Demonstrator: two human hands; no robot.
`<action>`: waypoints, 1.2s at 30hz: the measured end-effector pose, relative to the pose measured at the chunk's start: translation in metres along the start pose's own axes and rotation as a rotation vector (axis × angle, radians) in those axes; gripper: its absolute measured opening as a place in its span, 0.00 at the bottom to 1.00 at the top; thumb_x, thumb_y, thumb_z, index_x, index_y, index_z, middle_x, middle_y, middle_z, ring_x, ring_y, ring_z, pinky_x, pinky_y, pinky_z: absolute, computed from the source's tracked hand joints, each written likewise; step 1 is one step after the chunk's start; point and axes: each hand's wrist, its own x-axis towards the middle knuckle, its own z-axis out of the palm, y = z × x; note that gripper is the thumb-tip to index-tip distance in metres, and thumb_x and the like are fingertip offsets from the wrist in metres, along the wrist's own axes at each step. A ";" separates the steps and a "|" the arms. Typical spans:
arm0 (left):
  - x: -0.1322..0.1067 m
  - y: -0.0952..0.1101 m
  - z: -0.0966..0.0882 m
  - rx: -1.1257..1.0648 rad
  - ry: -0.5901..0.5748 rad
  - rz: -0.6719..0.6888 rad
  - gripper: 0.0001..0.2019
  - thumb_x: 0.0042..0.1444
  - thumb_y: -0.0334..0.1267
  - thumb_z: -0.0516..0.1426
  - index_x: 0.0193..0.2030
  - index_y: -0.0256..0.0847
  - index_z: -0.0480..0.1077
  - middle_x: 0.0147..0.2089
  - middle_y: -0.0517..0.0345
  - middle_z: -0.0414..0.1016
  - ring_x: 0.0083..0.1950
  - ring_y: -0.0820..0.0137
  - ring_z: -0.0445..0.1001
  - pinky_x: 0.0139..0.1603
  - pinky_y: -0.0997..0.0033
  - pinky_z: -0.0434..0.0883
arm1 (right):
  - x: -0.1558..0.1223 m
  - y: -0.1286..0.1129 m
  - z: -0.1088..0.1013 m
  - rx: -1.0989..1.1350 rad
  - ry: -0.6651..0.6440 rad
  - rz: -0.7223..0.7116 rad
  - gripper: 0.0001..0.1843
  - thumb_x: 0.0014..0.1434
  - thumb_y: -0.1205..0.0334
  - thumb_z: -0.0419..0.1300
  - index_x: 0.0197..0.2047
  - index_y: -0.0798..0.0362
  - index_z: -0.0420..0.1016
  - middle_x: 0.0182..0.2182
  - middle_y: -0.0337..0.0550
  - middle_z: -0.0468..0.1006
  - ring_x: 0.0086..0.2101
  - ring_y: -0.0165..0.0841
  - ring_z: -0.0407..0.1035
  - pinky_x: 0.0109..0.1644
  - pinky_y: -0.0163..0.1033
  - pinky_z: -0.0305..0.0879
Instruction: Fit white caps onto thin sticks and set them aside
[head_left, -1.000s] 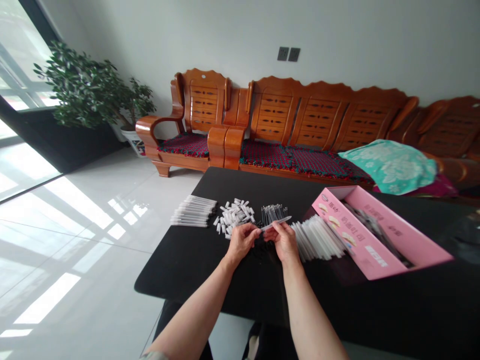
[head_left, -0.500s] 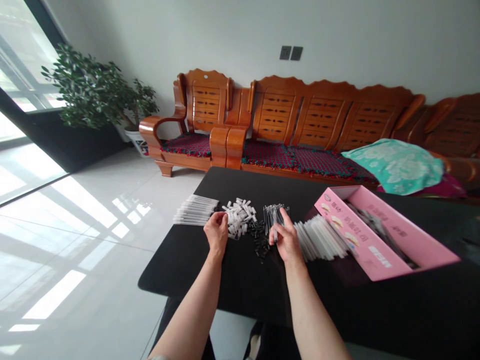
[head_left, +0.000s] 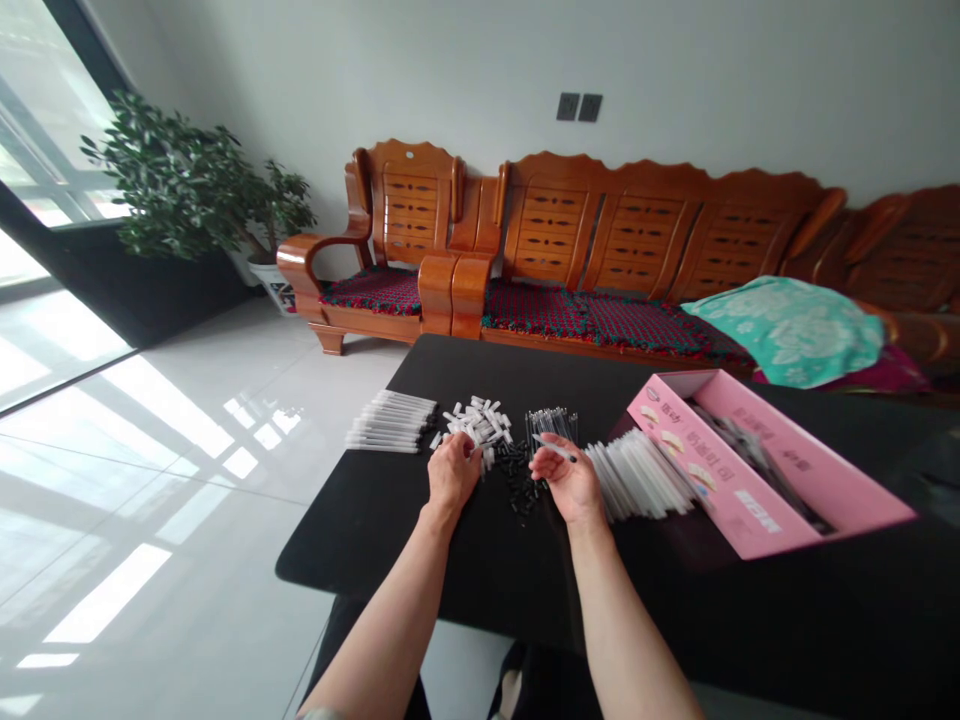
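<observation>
My right hand (head_left: 571, 484) holds a pen (head_left: 553, 448) between thumb and fingers, its black end pointing right. My left hand (head_left: 453, 470) is closed at the near edge of a pile of white pen caps (head_left: 487, 420); what its fingertips pinch, if anything, is hidden. Small black plugs (head_left: 519, 480) lie scattered between the hands. Behind my right hand is a bunch of dark pen refills (head_left: 552, 422). A stack of translucent pen barrels (head_left: 637, 474) lies right of it. Left of the caps, a row of white pens (head_left: 390, 420) rests side by side.
A pink open box (head_left: 705, 470) with contents stands on the right of the black table (head_left: 375, 540). Beyond the table is a wooden sofa (head_left: 555, 220) with a turquoise cloth (head_left: 795, 330). A potted plant (head_left: 187, 190) stands by the window at left.
My left hand has moved right, toward the caps' near side. The pen in my right hand has turned from upright to nearly level, and the fingers have curled.
</observation>
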 end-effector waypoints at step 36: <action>0.000 0.009 0.010 -1.351 -0.256 -0.122 0.15 0.49 0.44 0.66 0.37 0.34 0.75 0.29 0.57 0.75 0.28 0.72 0.75 0.27 0.75 0.72 | -0.004 0.001 0.008 -0.151 0.014 0.022 0.09 0.53 0.61 0.66 0.37 0.56 0.79 0.24 0.42 0.81 0.22 0.34 0.76 0.22 0.35 0.73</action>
